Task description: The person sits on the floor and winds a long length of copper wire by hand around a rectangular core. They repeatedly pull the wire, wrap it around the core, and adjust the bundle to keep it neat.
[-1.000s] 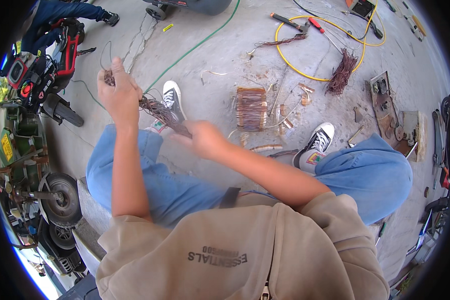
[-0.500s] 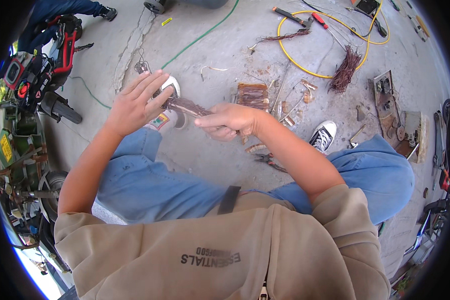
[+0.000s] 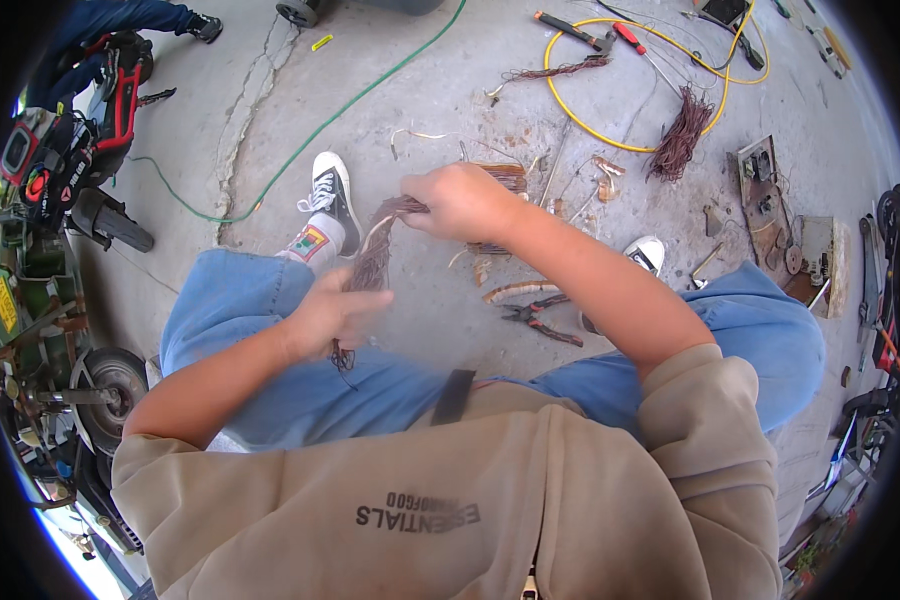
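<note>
A bundle of thin dark reddish-brown wire (image 3: 372, 255) hangs between my hands, bent over at its upper end. My right hand (image 3: 460, 203) is closed round that upper end. Lower down, my left hand (image 3: 335, 312) grips the bundle, and loose wire ends poke out below it. Beyond my right hand lies a wire-wound coil block (image 3: 505, 178), partly hidden by the hand. Pliers with dark and red handles (image 3: 542, 320) rest on the concrete under my right forearm, beside a curved pale-brown strip (image 3: 520, 290).
A yellow hose loop (image 3: 554, 85) lies at the far right with a hammer (image 3: 580, 33), a red-handled screwdriver (image 3: 630, 40) and another wire bundle (image 3: 682, 135). A green hose (image 3: 355, 105) crosses the floor. Metal parts (image 3: 760, 200) lie right; a scooter (image 3: 110, 130) stands left.
My left hand has gone from spread fingers at the bundle's far end to gripping it lower down. My right hand has risen slightly, and the bundle has swung from nearly level to hanging.
</note>
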`<action>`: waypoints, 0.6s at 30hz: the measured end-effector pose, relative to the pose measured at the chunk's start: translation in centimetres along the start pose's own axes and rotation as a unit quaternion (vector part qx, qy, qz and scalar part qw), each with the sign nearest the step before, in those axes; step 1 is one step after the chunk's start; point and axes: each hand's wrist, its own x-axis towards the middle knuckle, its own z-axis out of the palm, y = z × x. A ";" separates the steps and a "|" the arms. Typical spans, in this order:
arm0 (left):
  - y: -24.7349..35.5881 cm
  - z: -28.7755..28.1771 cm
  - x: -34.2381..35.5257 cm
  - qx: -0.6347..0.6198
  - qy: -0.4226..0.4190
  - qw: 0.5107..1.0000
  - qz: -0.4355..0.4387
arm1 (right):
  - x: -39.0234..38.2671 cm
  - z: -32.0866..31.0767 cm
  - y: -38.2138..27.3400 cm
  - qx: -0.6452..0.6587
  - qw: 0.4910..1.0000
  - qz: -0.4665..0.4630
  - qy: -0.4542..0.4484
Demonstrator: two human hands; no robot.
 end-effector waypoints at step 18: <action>1.8 -3.1 2.0 -0.061 -0.033 0.993 0.099 | -0.6 -2.5 5.9 0.454 0.862 0.202 0.104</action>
